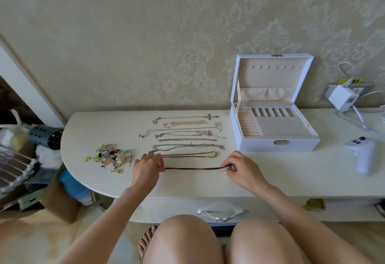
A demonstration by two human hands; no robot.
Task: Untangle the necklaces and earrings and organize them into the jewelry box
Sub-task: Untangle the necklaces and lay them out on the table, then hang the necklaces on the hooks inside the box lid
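Necklace (pixel 193 168) btwn L hand (pixel 145 169), R hand (pixel 242 170)

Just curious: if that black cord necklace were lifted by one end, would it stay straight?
Probably not: the black cord necklace looks thin, held taut between the left hand and right hand. It would likely dangle, and seems light.

Arms outstretched, left hand (pixel 146 164) and right hand (pixel 239 166) each seemingly pinch one end of the black cord (pixel 193 168).

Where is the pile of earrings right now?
In the head view, the pile of earrings lies on the left part of the white table, just left of the left hand and the rows of necklaces.
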